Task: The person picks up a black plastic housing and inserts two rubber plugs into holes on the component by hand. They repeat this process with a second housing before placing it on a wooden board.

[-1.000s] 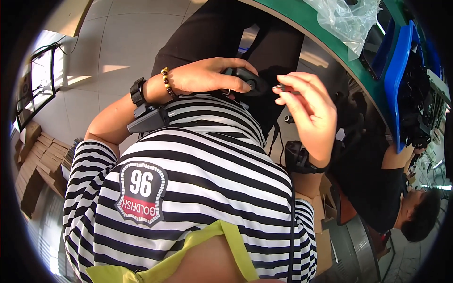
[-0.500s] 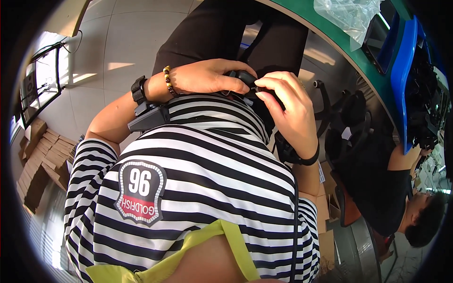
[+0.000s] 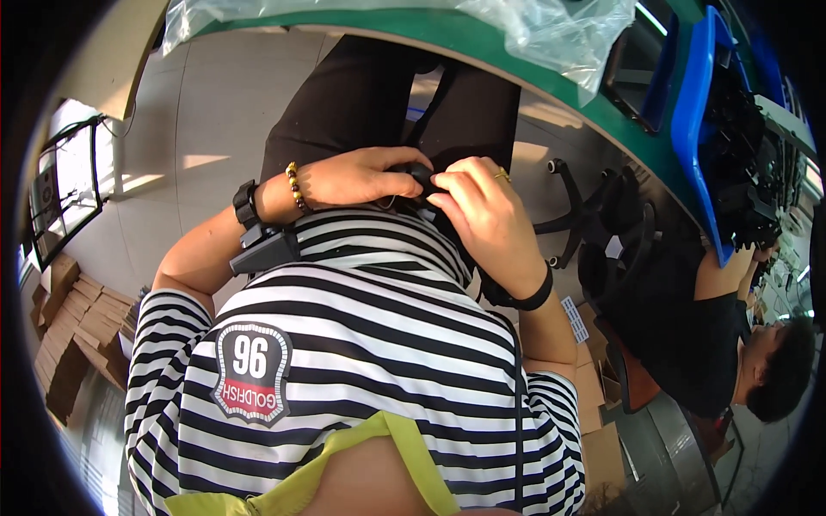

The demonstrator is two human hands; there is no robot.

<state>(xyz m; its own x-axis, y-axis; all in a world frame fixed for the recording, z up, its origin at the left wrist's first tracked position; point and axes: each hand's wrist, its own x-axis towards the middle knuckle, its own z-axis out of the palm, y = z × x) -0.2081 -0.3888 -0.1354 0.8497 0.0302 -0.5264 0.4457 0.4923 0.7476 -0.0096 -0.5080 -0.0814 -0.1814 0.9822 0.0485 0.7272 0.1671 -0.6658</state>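
Observation:
Close to my waist, my left hand (image 3: 357,179) is closed round a small, rounded black part (image 3: 421,173), with thumb and fingers on either side of it. My right hand (image 3: 486,211) meets it from the right, thumb and forefinger pinched together at the part's edge. Whatever lies between those right fingertips is too small or hidden to make out. The underside of the black part is covered by my hands. A black strap with a grey-black box (image 3: 265,248) is on my left wrist, and a black band (image 3: 527,294) circles the right one.
Ahead curves the edge of a green-topped table (image 3: 413,27) carrying clear plastic bags (image 3: 559,39), a dark tray (image 3: 641,69) and a blue bin (image 3: 695,129) of black parts. A co-worker (image 3: 688,335) sits at right beside a wheeled chair (image 3: 585,206). Stacked cardboard (image 3: 82,318) stands left.
The table and its plastic bags have come further into view at the top. Both hands sit slightly lower and further left in the picture, still together at the black part.

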